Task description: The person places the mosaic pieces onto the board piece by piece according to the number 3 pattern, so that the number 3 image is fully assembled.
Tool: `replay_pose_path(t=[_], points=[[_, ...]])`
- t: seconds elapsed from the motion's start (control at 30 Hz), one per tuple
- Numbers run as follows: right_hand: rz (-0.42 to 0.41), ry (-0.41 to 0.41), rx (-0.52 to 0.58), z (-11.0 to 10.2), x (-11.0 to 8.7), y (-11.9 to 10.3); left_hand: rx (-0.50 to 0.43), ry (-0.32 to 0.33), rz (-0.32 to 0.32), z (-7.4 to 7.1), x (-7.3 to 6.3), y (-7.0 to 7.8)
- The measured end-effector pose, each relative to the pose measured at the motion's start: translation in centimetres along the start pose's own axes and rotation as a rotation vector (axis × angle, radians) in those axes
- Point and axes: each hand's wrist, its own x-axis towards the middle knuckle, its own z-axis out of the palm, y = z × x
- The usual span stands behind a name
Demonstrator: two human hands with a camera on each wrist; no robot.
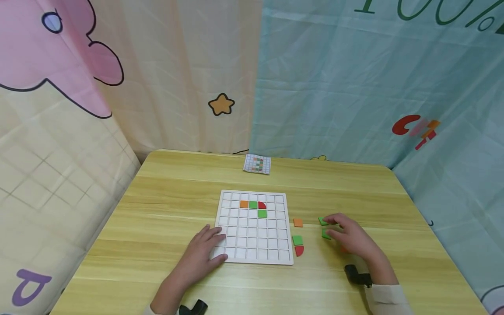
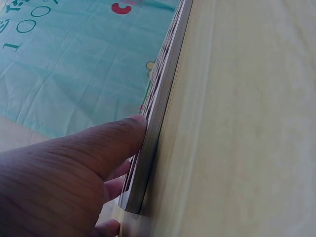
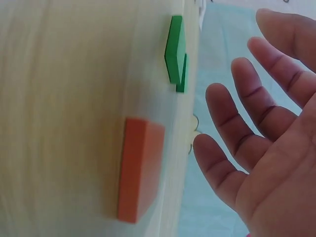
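Note:
A white gridded board (image 1: 252,243) lies on the table; orange, green and red tiles sit in several upper cells. My left hand (image 1: 201,253) rests on the board's lower left edge, fingers relaxed, thumb (image 2: 128,131) touching its rim. On the right, my right hand (image 1: 352,236) hovers over two green tiles (image 1: 326,234), with fingers loosely spread. In the right wrist view nothing is held; the fingers stand apart from the green tiles (image 3: 175,52) and an orange tile (image 3: 143,170). That orange tile is mostly hidden under the hand in the head view.
Just right of the board lie an orange tile (image 1: 298,222), a green tile (image 1: 297,240) and a red rounded tile (image 1: 299,250). A card printed with a coloured grid pattern (image 1: 257,164) lies at the table's back edge. Printed curtains (image 1: 334,87) hang behind.

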Motion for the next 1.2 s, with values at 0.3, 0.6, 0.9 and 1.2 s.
replay_pose_path(t=[0.3,0.6,0.9,1.2], points=[[0.028,-0.009,-0.023,0.17,-0.29,0.60,0.002,-0.002,0.002,-0.16,-0.01,0.10],[0.018,0.003,-0.049,0.38,-0.53,0.40,-0.002,-0.005,-0.003,-0.27,-0.01,0.20],[-0.002,0.001,-0.068,0.66,-0.53,-0.15,0.003,-0.004,0.001,-0.23,-0.02,0.25],[-0.005,-0.011,-0.069,0.84,-0.48,-0.16,0.010,-0.011,0.007,-0.21,0.09,0.24]])
